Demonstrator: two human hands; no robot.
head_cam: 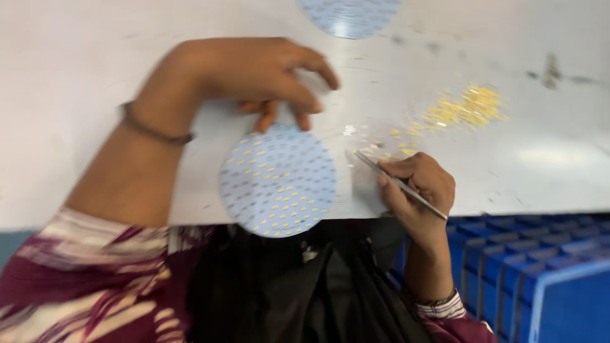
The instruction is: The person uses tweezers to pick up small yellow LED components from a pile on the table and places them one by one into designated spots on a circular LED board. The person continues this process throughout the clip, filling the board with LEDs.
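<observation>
Tweezers [400, 185] sit pinched in the right hand [416, 187]; left hand [254, 73] fingertips, curled together, touch the round board [277, 180] (partly off the table [76, 63]).

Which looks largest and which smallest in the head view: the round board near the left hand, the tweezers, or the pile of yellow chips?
1. Round board, largest.
2. Pile of yellow chips: a loose scatter, so its extent is unsure.
3. Tweezers, thinnest, partly hidden by the right hand.
</observation>
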